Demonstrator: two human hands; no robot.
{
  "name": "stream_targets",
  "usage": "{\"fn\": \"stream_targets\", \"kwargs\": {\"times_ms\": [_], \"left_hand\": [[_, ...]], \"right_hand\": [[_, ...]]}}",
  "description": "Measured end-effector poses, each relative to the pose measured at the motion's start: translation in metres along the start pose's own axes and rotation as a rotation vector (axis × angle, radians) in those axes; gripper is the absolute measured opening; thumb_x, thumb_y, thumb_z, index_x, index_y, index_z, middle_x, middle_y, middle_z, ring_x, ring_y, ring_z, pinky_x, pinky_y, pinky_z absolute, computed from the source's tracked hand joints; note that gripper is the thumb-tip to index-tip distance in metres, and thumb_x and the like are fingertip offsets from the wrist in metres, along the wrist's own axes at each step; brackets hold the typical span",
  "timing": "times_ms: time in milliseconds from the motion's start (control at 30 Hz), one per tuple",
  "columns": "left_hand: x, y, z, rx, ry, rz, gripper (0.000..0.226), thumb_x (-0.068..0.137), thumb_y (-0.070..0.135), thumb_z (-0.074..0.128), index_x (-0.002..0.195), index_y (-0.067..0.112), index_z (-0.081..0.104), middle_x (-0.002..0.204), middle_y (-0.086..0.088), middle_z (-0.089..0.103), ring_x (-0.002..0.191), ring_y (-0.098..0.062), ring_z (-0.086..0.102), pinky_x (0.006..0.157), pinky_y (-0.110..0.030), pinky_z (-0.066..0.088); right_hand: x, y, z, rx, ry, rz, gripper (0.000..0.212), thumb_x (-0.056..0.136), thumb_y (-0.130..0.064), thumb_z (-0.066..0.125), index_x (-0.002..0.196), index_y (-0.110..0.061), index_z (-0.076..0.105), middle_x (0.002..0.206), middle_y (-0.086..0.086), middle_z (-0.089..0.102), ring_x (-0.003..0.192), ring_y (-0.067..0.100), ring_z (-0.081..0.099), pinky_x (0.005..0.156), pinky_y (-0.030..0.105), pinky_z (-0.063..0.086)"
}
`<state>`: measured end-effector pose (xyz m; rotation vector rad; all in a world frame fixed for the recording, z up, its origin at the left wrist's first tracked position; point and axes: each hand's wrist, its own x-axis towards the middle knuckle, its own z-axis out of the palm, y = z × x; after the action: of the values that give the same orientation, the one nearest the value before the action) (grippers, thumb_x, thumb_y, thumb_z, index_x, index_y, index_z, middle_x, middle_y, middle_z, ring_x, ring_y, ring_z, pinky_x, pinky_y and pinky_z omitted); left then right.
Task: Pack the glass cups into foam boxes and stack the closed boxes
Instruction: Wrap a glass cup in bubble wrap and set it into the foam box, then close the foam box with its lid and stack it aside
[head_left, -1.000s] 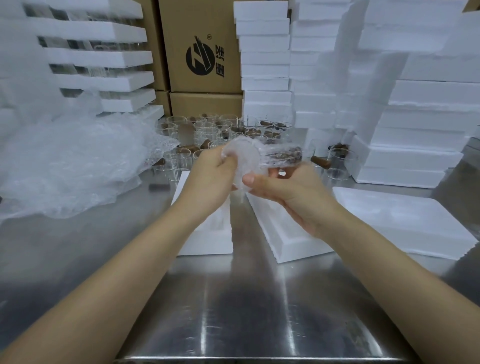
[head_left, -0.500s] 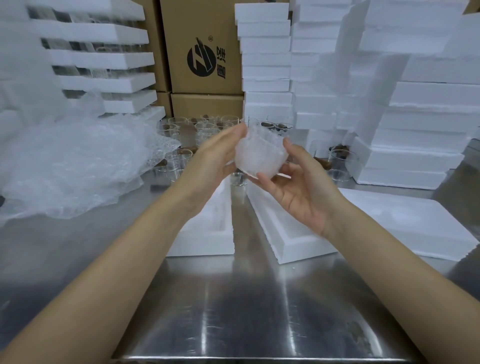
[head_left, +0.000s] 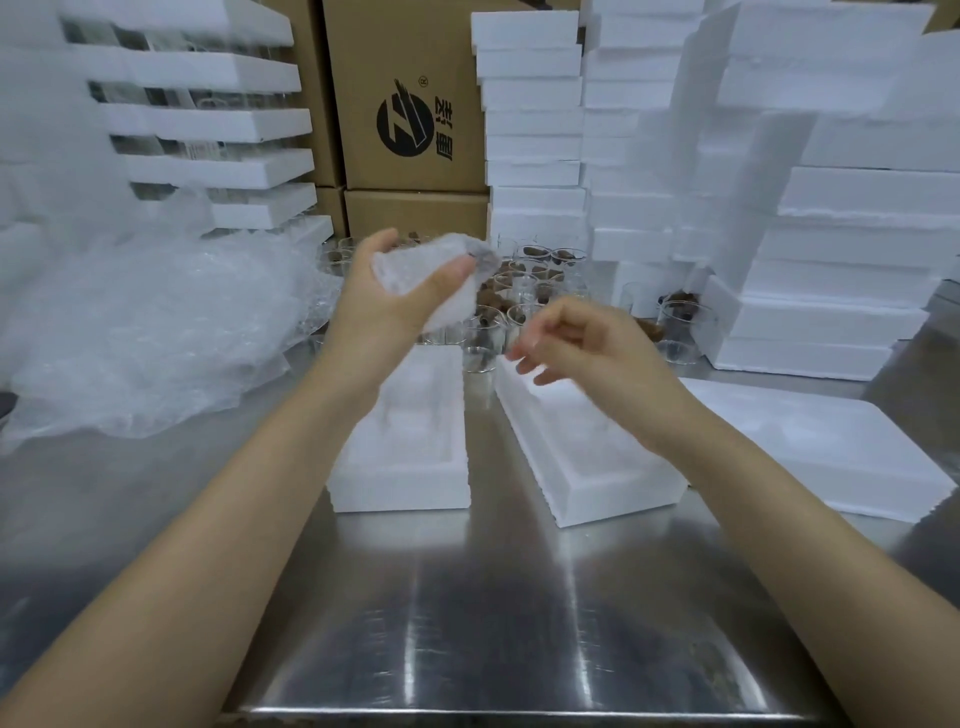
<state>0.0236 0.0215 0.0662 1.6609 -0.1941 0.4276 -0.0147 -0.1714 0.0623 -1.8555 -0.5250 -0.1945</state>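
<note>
At centre frame the left hand (head_left: 379, 312) clasped a bubble-wrapped clear glass cup (head_left: 413, 265), seemingly light and fragile, round its sides, while the right hand (head_left: 587, 353) hung loose and empty.

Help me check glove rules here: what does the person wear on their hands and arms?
Nothing visible: the left hand and right hand are ungloved, with no rings or watch, and both forearms are bare, no sleeves in view.
</note>
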Motion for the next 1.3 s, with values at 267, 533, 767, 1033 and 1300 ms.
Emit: {"fn": "stream_targets", "kwargs": {"times_ms": [267,533,767,1033,1300], "left_hand": [[0.015,0.001,-0.021,-0.018,0.117,-0.108,0.061,0.079,0.056,0.07,0.126,0.023,0.051,0.117,0.004,0.062,0.106,-0.014,0.062,0.091,-0.035,0.054],[0.007,0.003,-0.015,0.046,-0.22,0.001,0.063,0.086,0.067,0.047,0.107,0.01,0.062,0.089,-0.005,0.061,0.085,-0.009,0.058,0.086,-0.026,0.043],[0.005,-0.01,-0.016,0.256,-0.327,-0.13,0.058,0.053,0.07,0.062,0.101,0.038,0.058,0.096,0.022,0.061,0.077,0.008,0.058,0.056,-0.013,0.044],[0.007,-0.012,-0.027,0.651,-0.581,-0.091,0.055,0.047,0.069,0.07,0.087,0.031,0.063,0.109,0.016,0.06,0.097,-0.005,0.052,0.074,-0.015,0.036],[0.005,-0.005,-0.027,1.136,-0.573,0.035,0.106,0.035,0.088,0.038,0.11,0.019,0.067,0.136,0.007,0.052,0.132,-0.016,0.037,0.11,-0.042,0.013]], "right_hand": [[-0.016,0.005,0.033,-0.672,-0.517,-0.353,0.03,0.089,-0.017,0.068,0.119,-0.017,0.068,0.12,0.0,0.063,0.117,0.014,0.044,0.103,0.019,0.031],[-0.013,0.007,0.046,-0.666,-0.302,-0.291,0.03,0.089,0.001,0.057,0.115,-0.007,0.068,0.113,0.007,0.068,0.103,0.021,0.06,0.093,0.023,0.042],[-0.006,0.016,0.018,-0.935,-0.136,-0.033,0.031,0.089,-0.022,0.055,0.117,-0.025,0.067,0.117,-0.002,0.066,0.114,0.02,0.053,0.091,0.036,0.047],[-0.003,0.021,0.019,-0.961,-0.081,0.019,0.028,0.091,-0.029,0.057,0.118,-0.029,0.066,0.116,-0.006,0.066,0.115,0.017,0.05,0.084,0.03,0.044],[-0.003,0.021,0.02,-0.966,-0.079,0.016,0.027,0.092,-0.029,0.057,0.118,-0.028,0.066,0.114,-0.004,0.066,0.113,0.018,0.051,0.087,0.033,0.047]]}}
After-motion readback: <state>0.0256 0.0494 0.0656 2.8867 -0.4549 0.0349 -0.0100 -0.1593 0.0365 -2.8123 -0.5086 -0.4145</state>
